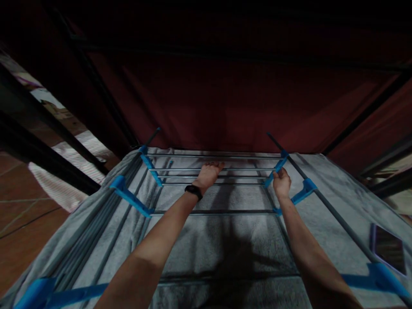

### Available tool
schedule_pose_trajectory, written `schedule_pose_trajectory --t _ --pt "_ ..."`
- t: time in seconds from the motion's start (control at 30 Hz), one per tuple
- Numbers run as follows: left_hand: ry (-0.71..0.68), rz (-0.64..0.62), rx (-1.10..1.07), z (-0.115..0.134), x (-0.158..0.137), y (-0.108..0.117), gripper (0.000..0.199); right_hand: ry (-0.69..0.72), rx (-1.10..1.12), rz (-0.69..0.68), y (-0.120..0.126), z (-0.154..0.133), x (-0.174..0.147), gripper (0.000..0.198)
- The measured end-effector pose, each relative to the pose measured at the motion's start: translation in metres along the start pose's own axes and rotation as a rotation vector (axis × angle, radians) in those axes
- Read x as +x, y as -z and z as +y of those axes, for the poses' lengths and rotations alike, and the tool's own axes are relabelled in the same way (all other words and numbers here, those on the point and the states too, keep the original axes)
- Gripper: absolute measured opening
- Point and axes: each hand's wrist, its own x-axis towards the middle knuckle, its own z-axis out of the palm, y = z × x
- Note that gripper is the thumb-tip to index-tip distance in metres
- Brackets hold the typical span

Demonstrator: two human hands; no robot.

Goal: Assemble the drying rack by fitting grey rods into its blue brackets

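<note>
I can read no lettering, brand, number or sign from here: none on the blue plastic angled brackets (131,200), none on the slim grey metal tubes (219,212) that run between them, none on the dark wristband (193,191) I wear, and none on the dark-screened rectangular phone (389,249) with its pale purple edge.

lit dimly, sunk in deep shadow toward the top. closed off behind by a dark red panel (219,103), framed in black bars (367,113). floored at left in reddish-brown tiles (19,257), partly hidden under pale striped cloth (54,184).
</note>
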Motion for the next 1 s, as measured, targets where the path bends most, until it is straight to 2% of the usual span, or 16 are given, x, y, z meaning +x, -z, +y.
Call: schedule_pose_trajectory --t 0.1,0.2,0.3,0.47,0.7,0.87,1.0 --pt "0.020 0.029 0.016 -0.002 -0.007 0.000 0.050 -0.045 0.047 -0.011 -0.004 0.007 -0.003 0.044" --pt "0.052 0.058 0.046 -0.006 -0.018 0.001 0.044 -0.088 0.059 0.044 -0.008 0.010 -0.022 0.061" --pt "0.081 0.094 0.090 -0.011 -0.032 0.002 0.040 0.018 0.030 0.068 -0.013 -0.001 -0.055 0.063" --pt "0.173 0.133 0.121 -0.014 -0.053 -0.002 0.037 0.274 0.134 -0.119 -0.025 -0.056 -0.100 0.043" --pt "0.297 0.094 0.132 -0.018 -0.063 -0.010 0.044 0.516 0.261 -0.370 -0.056 -0.143 -0.112 0.036" --pt "0.351 0.031 0.091 -0.022 -0.071 -0.013 0.050 0.653 0.308 -0.531 -0.087 -0.180 -0.124 0.039" --pt "0.313 0.023 0.065 -0.024 -0.079 -0.021 0.040 0.724 0.302 -0.665 -0.114 -0.202 -0.134 0.041"
